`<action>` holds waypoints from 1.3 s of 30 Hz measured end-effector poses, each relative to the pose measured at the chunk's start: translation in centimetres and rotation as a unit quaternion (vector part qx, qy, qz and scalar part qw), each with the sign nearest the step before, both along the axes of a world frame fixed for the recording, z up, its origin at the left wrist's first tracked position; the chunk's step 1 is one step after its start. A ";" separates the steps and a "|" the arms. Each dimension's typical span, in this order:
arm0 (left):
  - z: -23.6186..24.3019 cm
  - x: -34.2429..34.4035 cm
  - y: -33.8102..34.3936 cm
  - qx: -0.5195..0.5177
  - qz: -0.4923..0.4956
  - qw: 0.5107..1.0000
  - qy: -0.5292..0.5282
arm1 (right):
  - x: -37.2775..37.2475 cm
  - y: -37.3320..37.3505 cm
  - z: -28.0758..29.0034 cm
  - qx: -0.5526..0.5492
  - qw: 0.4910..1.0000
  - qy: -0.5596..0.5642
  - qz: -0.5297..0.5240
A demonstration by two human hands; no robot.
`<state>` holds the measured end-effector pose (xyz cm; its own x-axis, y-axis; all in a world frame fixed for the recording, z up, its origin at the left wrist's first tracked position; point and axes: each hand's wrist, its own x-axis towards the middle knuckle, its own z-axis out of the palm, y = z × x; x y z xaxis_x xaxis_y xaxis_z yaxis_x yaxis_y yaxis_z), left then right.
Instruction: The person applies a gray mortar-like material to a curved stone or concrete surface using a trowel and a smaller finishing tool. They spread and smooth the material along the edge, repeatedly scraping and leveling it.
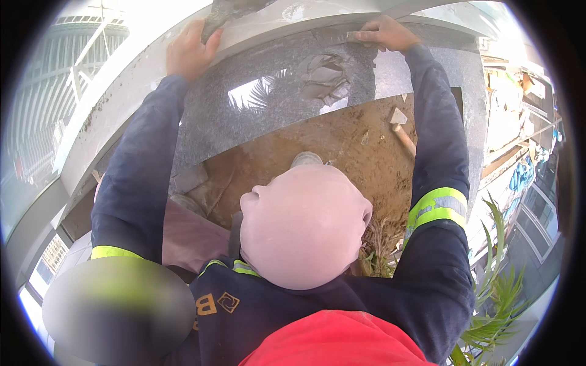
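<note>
Left hand [188,53] far left at a grey object [231,11], grip unclear, right hand [386,34] far right pinching a flat piece [352,37], wooden-handled tool [402,134] nearer

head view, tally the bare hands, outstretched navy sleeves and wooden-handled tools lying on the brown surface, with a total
Left bare hand and right bare hand: 2
Left navy sleeve and right navy sleeve: 2
Wooden-handled tool: 1
Total: 5
</note>
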<state>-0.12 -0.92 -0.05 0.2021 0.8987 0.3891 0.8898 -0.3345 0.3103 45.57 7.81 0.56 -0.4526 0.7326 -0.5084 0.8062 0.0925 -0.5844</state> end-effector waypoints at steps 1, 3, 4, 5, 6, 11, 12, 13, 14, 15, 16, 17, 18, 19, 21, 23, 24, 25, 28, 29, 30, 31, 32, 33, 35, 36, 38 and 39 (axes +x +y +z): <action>0.1 -0.2 -0.1 -0.009 0.006 1.000 0.005 | -1.8 -0.6 0.4 0.004 0.999 0.031 0.018; 0.3 -0.6 -0.3 -0.014 0.009 1.000 0.009 | -2.5 -2.2 2.8 0.002 0.998 0.055 0.005; 0.1 0.2 0.1 -0.008 0.001 1.000 -0.007 | -1.1 -3.3 4.8 0.013 0.998 0.066 -0.013; 0.0 0.4 0.1 -0.004 -0.002 1.000 -0.014 | 0.0 -4.5 6.0 0.021 0.996 0.087 -0.027; 0.2 0.5 0.6 -0.004 -0.001 1.000 -0.013 | 1.1 -5.6 7.0 0.052 0.993 0.074 -0.069; 0.2 0.6 0.7 0.021 -0.019 1.000 -0.005 | 5.8 -16.1 8.6 0.069 0.921 0.210 -0.320; 0.4 0.3 0.6 0.013 -0.013 1.000 0.002 | 5.0 -18.5 7.6 0.047 0.892 0.262 -0.366; 0.6 0.3 0.5 0.005 -0.011 1.000 0.003 | 3.9 -20.5 7.1 0.027 0.858 0.307 -0.411; 0.7 0.4 0.4 -0.004 -0.011 1.000 0.004 | 3.4 -22.1 6.4 0.023 0.859 0.289 -0.422; 0.7 0.7 0.5 -0.021 -0.001 1.000 0.007 | 2.9 -23.8 5.8 0.019 0.858 0.270 -0.435; 0.8 0.8 0.5 -0.039 0.009 0.999 0.014 | 2.2 -25.3 5.3 0.011 0.857 0.253 -0.449; 0.9 0.9 0.4 -0.057 0.020 0.998 0.021 | 1.6 -26.3 4.7 0.048 0.876 0.218 -0.428; 0.8 0.4 0.4 -0.034 0.017 0.999 0.026 | 0.6 -26.9 4.1 0.081 0.892 0.184 -0.404; 0.4 0.4 0.7 -0.011 0.010 1.000 0.025 | 0.1 -27.5 3.7 0.118 0.906 0.143 -0.380; 0.6 -0.1 0.6 0.009 -0.010 1.000 0.000 | -1.6 -28.5 3.0 0.210 0.918 0.118 -0.315; 1.8 0.1 -0.4 0.000 -0.042 0.998 -0.055 | -3.2 -29.0 4.7 0.236 0.939 0.006 -0.249; 2.8 0.7 -1.5 -0.029 -0.045 0.995 -0.089 | -3.9 -29.4 4.7 0.286 0.929 0.002 -0.237; 4.2 1.4 -3.1 -0.061 -0.046 0.989 -0.124 | -4.4 -29.8 4.8 0.288 0.930 -0.018 -0.227; 6.1 0.3 -6.5 -0.086 -0.084 0.983 -0.137 | -5.9 -29.6 5.0 0.304 0.932 -0.051 -0.188; 6.3 -0.3 -7.3 -0.083 -0.103 0.983 -0.129 | -6.3 -29.6 4.8 0.310 0.932 -0.056 -0.178; 6.8 -0.4 -8.1 -0.084 -0.101 0.982 -0.134 | -6.8 -29.5 4.5 0.316 0.932 -0.059 -0.166; 7.1 -0.2 -8.7 -0.084 -0.099 0.982 -0.139 | -7.0 -29.3 3.9 0.306 0.937 -0.068 -0.153; 7.5 0.0 -9.2 -0.085 -0.096 0.981 -0.144 | -6.9 -29.1 3.3 0.297 0.941 -0.078 -0.140; 7.7 -0.1 -9.2 -0.091 -0.097 0.982 -0.137 | -6.8 -28.9 2.9 0.286 0.945 -0.088 -0.128; 8.1 -0.5 -9.2 -0.104 -0.097 0.982 -0.125 | -5.6 -28.6 3.0 0.249 0.959 -0.103 -0.091; 8.3 -0.8 -9.1 -0.115 -0.077 0.985 -0.104 | -5.0 -28.2 3.5 0.233 0.963 -0.112 -0.074; 8.5 -1.5 -8.5 -0.137 -0.040 0.988 -0.064 | -4.5 -27.2 4.5 0.208 0.971 -0.115 -0.036; 8.0 -2.4 -8.0 -0.127 -0.031 0.991 -0.042 | -4.3 -26.5 5.3 0.197 0.973 -0.116 -0.017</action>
